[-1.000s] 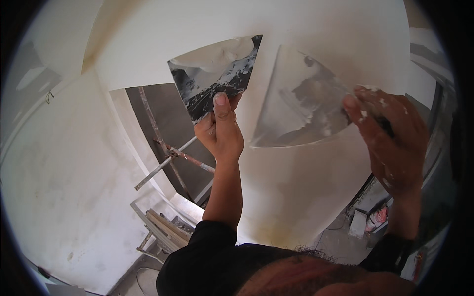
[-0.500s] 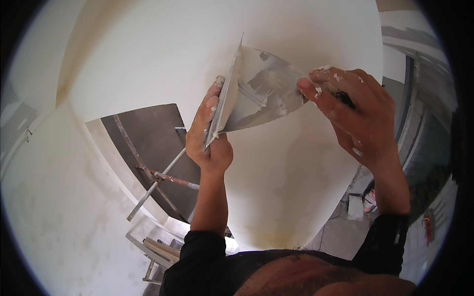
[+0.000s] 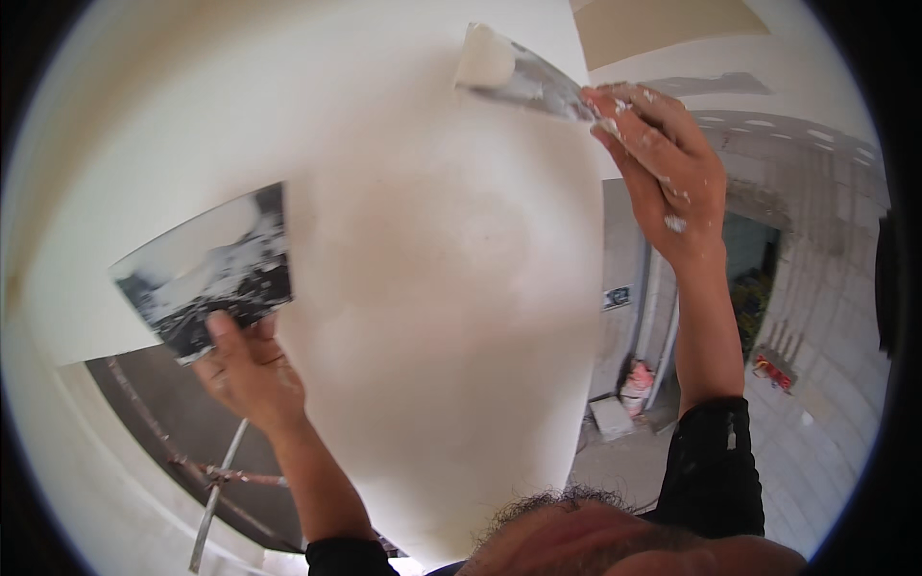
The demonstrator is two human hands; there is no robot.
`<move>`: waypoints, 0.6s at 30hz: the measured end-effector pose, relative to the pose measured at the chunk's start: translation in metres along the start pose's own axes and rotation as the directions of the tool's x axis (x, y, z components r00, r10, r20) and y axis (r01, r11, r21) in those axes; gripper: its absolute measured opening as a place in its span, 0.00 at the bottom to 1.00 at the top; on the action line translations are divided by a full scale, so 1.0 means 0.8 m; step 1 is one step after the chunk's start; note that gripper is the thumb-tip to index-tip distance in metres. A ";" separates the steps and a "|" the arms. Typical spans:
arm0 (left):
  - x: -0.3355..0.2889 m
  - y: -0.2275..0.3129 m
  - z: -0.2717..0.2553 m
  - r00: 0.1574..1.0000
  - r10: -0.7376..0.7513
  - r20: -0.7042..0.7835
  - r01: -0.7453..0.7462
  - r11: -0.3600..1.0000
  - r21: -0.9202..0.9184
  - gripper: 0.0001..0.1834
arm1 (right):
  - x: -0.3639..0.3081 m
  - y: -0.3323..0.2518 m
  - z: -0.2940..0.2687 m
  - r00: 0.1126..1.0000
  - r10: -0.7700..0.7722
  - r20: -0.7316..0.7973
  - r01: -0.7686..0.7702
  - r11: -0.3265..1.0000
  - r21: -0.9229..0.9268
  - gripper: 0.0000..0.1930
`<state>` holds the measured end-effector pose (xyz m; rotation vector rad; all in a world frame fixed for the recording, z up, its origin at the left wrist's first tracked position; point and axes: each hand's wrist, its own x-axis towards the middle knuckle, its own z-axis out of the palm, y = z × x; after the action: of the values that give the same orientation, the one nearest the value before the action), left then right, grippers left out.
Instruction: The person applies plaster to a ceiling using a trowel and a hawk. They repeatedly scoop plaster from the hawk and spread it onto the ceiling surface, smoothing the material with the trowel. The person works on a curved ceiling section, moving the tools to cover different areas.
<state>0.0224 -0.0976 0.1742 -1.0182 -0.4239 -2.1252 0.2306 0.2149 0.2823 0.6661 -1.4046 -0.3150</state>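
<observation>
My right hand (image 3: 672, 158), flecked with white, grips a putty knife (image 3: 549, 88) raised at the upper middle. White putty (image 3: 487, 58) coats the knife's outer end, which is at or near the smooth white surface (image 3: 442, 317); whether it touches I cannot tell. Lower on the left, my left hand (image 3: 257, 379) is closed on the narrow end of a flat metal putty blade (image 3: 216, 259). A pale layer and dark smeared patches cover that blade's face. The two tools are well apart.
Crossed scaffold poles (image 3: 219, 475) stand at the lower left before a dark grey panel (image 3: 144, 403). Right of the white surface are a grey block wall (image 3: 816, 413), a red wall box (image 3: 773, 372) and a pinkish bag (image 3: 637, 384) beside a pale block (image 3: 611, 418).
Both tools were together in front of me. My right hand has lifted its putty knife up and away, while my left has swung its blade down to the left. The view has shifted too.
</observation>
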 end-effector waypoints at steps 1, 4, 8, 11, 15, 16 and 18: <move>0.006 0.000 0.006 0.999 0.027 -0.033 -0.030 0.995 -0.091 0.19 | 0.001 0.016 -0.004 1.000 -0.018 -0.006 0.018 1.000 0.010 0.29; 0.006 -0.016 -0.007 0.995 -0.087 -0.043 0.077 0.979 -0.188 0.19 | 0.016 0.049 -0.021 0.997 0.009 -0.078 -0.024 0.981 -0.194 0.20; -0.027 -0.043 -0.031 0.999 -0.006 -0.048 0.006 1.000 0.000 0.28 | 0.031 0.110 -0.033 0.990 -0.018 -0.138 -0.024 0.955 -0.296 0.13; -0.061 -0.078 -0.047 0.954 0.296 -0.048 -0.263 0.902 0.342 0.39 | 0.041 0.150 -0.045 0.989 0.048 -0.143 -0.095 0.937 -0.337 0.12; -0.079 -0.134 -0.076 0.993 0.072 -0.095 -0.100 0.936 -0.339 0.33 | 0.061 0.216 -0.077 0.989 -0.049 -0.140 -0.019 0.892 -0.451 0.12; -0.073 -0.136 -0.094 0.990 -0.017 0.139 0.108 0.726 -0.679 0.23 | 0.065 0.230 -0.080 0.989 0.010 -0.147 -0.074 0.895 -0.441 0.13; -0.086 -0.138 -0.061 0.945 0.184 -0.269 -0.123 0.966 0.227 0.24 | 0.069 0.246 -0.087 0.981 0.131 -0.143 -0.182 0.877 -0.445 0.15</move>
<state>-0.0560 -0.0173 0.0914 -0.5904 -0.3979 -1.9990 0.2723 0.3533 0.4424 0.1754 -1.2103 -0.4548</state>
